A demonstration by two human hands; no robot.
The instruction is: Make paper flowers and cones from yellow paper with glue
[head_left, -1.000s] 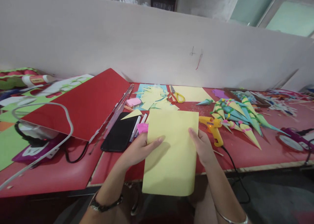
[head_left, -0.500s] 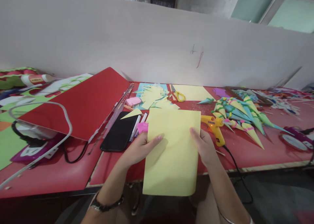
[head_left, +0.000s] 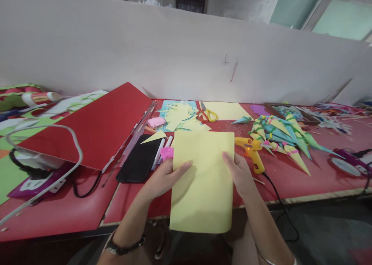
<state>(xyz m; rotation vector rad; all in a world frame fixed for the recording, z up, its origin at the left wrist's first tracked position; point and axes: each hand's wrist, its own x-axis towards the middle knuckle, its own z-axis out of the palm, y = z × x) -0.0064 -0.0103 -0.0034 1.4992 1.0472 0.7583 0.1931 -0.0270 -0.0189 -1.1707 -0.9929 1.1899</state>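
A plain yellow sheet of paper is held up in front of me, over the table's front edge. My left hand grips its left side, thumb flat on the front and fingers hidden behind. On the right side my right hand pinches it the same way. Just left of the sheet are a black phone, white-capped markers and a pink piece. To the right of the sheet lies a yellow glue gun. Beyond the paper are red-and-yellow scissors and a heap of yellow paper scraps.
Yellow and blue paper cones are piled right of the glue gun. A red board leans at left over a purple power strip with a looping white cable. A wooden tray and white wall stand behind.
The view has shifted slightly, so the table things sit a little lower and further left. Both hands keep their hold on the yellow sheet, which has barely moved.
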